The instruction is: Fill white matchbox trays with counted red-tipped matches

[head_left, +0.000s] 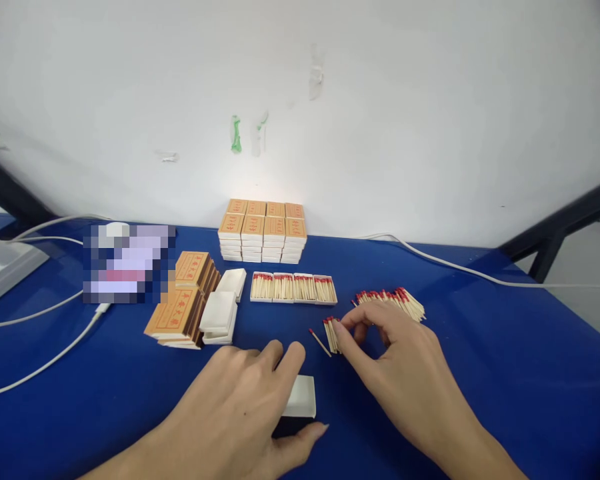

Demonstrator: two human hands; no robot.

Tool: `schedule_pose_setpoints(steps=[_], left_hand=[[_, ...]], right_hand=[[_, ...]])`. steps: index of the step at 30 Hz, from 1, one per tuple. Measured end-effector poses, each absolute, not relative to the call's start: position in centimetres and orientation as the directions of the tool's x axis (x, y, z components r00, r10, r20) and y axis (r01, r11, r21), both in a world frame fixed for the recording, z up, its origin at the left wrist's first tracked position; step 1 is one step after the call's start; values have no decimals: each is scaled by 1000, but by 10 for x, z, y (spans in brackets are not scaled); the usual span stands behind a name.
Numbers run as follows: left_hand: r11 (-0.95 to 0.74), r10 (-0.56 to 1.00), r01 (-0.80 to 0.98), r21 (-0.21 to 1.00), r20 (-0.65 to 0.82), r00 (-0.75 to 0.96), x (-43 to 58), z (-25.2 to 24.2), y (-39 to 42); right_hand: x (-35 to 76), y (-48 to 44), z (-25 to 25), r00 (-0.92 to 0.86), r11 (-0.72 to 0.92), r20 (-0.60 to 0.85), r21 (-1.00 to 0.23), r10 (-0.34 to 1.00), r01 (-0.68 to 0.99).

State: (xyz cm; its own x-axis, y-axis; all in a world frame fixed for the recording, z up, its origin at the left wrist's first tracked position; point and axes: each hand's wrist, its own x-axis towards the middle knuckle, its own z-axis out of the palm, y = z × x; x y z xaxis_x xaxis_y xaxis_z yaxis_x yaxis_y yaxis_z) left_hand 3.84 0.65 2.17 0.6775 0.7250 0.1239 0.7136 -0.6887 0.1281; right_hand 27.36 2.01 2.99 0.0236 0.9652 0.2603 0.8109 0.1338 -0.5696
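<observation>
Touching the match bundle (331, 337), your right hand (403, 367) shows unclear closure; your left hand (245, 397), digits apart, overlaps the near tray (303, 396).

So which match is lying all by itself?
The single match just left of the small bunch near the right hand. It lies apart; the others are in that bunch, the bigger pile or the white trays.

White matchbox tray (303, 397) – 6 o'clock, partly hidden. Small bunch of red-headed matches (331, 337) at its 1 o'clock, heads toward 12 – loose match (321, 343) slanting, bunch's 9 o'clock.
</observation>
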Motion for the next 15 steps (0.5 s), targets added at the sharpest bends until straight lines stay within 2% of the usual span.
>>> schedule_pose_setpoints(steps=[5, 10, 13, 15], left_hand=[[-688, 726, 714, 132, 108, 680, 39, 23, 8], [-691, 722, 710, 134, 115, 682, 39, 24, 7], [-698, 716, 703, 138, 131, 685, 39, 23, 8], [-696, 718, 706, 132, 156, 679, 39, 22, 8]], right_hand=[[267, 17, 18, -104, 284, 370, -474, 923, 834], [261, 13, 10, -193, 350, 414, -346, 890, 871], [259, 12, 10, -228, 382, 419, -331, 879, 863], [260, 11, 12, -210, 376, 420, -366, 883, 851]])
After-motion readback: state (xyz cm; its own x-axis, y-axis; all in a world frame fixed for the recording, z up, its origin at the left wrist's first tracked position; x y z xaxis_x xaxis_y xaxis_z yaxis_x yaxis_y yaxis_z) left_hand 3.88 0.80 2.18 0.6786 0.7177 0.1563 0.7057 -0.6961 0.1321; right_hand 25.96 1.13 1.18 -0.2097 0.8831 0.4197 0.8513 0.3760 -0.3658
